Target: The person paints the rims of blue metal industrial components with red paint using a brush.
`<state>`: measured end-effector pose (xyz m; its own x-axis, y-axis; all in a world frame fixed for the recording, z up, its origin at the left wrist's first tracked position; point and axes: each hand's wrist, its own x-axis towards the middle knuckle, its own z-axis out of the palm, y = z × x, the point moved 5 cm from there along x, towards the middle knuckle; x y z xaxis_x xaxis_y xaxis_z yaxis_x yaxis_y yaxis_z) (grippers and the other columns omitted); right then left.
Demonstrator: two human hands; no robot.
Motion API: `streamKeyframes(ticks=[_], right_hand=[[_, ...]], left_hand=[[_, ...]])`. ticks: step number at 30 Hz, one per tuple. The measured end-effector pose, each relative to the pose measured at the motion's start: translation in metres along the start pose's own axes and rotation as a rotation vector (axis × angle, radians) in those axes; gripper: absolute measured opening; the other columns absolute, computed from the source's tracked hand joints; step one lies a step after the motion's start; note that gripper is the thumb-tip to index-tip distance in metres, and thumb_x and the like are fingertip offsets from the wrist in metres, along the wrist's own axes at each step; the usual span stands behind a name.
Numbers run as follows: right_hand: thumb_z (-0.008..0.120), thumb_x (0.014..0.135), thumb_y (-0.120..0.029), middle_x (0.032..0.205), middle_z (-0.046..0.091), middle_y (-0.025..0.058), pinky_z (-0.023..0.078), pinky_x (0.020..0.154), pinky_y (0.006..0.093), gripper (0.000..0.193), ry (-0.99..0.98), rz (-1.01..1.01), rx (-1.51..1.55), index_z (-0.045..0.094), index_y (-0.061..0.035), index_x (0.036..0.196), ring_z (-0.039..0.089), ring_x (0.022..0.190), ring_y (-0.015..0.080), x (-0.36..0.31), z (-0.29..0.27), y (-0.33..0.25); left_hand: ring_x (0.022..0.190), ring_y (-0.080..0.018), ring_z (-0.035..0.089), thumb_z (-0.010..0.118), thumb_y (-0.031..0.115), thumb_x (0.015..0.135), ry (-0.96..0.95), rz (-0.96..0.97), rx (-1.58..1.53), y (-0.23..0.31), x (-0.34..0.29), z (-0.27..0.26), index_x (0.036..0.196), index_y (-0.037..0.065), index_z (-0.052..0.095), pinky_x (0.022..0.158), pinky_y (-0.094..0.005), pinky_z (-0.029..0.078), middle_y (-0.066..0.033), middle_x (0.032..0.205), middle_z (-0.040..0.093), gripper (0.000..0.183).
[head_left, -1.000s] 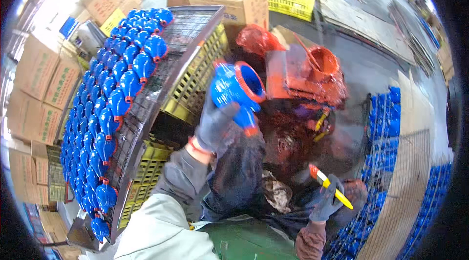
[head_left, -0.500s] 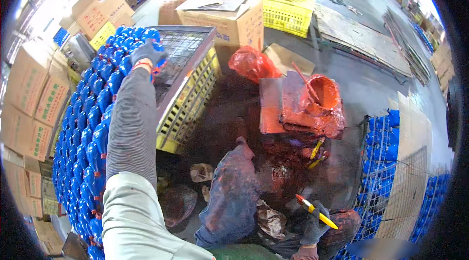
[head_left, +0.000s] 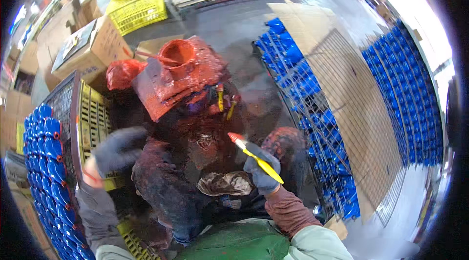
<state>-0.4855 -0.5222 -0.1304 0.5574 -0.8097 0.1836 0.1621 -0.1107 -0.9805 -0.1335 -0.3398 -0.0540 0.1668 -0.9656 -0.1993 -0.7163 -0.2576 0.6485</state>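
My right hand [head_left: 262,168], in a dark grey glove, is closed around a yellow-handled paintbrush [head_left: 264,163]. Red paint coats the brush's bristles, which point up and left above my lap. My left hand [head_left: 119,150], also gloved, is smeared by motion beside the yellow crate [head_left: 93,118]; its fingers and anything in them cannot be made out. Beyond my knees a red-coated pot [head_left: 180,54] stands on a paint-covered stand [head_left: 195,76], with a stick resting across its rim. Two more yellow-handled brushes [head_left: 221,97] hang at the stand's near side.
Glossy blue parts [head_left: 44,157] are stacked in rows at my left, near a wire-mesh rack. More blue parts [head_left: 312,98] stand behind wire mesh and cardboard [head_left: 337,79] on the right. A red plastic bag [head_left: 123,73], a carton [head_left: 95,47] and a yellow basket [head_left: 141,8] lie beyond.
The view has swung to the right. My left hand has come away from the blue stack and back toward my knees. My right hand has risen with the paintbrush over my lap.
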Motion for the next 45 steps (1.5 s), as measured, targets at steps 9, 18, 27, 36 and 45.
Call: streamKeyframes(ticks=[9,18,27,36,45], right_hand=[[0.070,0.080,-0.010,0.085,0.066,0.0084,0.049,0.070,0.0337,0.034,0.436,-0.216,-0.815,0.065,-0.0040,0.113,0.062,0.076,0.0214,-0.049,-0.234,-0.044],[0.065,0.076,-0.016,0.119,0.060,0.0216,0.038,0.100,0.0544,0.048,0.377,0.094,-1.739,0.057,-0.0151,0.124,0.054,0.113,0.0424,-0.139,-0.393,0.001],[0.060,0.082,-0.015,0.096,0.063,0.0172,0.052,0.075,0.0457,0.035,-0.090,-0.163,-1.750,0.063,-0.0120,0.117,0.062,0.092,0.0378,-0.040,-0.361,-0.041],[0.062,0.083,-0.027,0.102,0.064,0.0173,0.049,0.081,0.0455,0.046,-0.162,0.131,-1.778,0.056,-0.0143,0.127,0.060,0.099,0.0346,0.139,-0.311,0.037],[0.076,0.073,-0.036,0.125,0.057,0.0183,0.036,0.102,0.0535,0.069,0.386,0.270,-1.688,0.051,-0.0188,0.135,0.049,0.119,0.0408,-0.029,-0.388,0.030]], left_hand=[[0.116,-0.0364,0.057,0.069,0.036,0.082,-0.214,0.121,0.159,0.071,0.055,0.148,0.127,0.005,0.057,0.098,-0.0447,0.045,-0.0194,0.124,0.061,0.056],[0.119,-0.0361,0.055,0.062,0.047,0.083,-0.138,-0.005,0.356,0.048,0.057,0.165,0.132,0.009,0.056,0.102,-0.0455,0.041,-0.0175,0.129,0.060,0.062],[0.121,-0.0362,0.054,0.061,0.049,0.082,-0.214,-0.082,0.412,0.033,0.072,0.176,0.133,0.009,0.055,0.104,-0.0451,0.040,-0.0175,0.131,0.059,0.065],[0.118,-0.0360,0.056,0.062,0.046,0.081,-0.182,-0.123,0.403,0.044,0.077,0.173,0.130,0.008,0.057,0.102,-0.0449,0.042,-0.0176,0.128,0.060,0.062],[0.115,-0.0358,0.057,0.063,0.042,0.083,-0.109,-0.116,0.360,0.043,0.077,0.169,0.129,0.008,0.057,0.100,-0.0449,0.042,-0.0175,0.124,0.063,0.058]])
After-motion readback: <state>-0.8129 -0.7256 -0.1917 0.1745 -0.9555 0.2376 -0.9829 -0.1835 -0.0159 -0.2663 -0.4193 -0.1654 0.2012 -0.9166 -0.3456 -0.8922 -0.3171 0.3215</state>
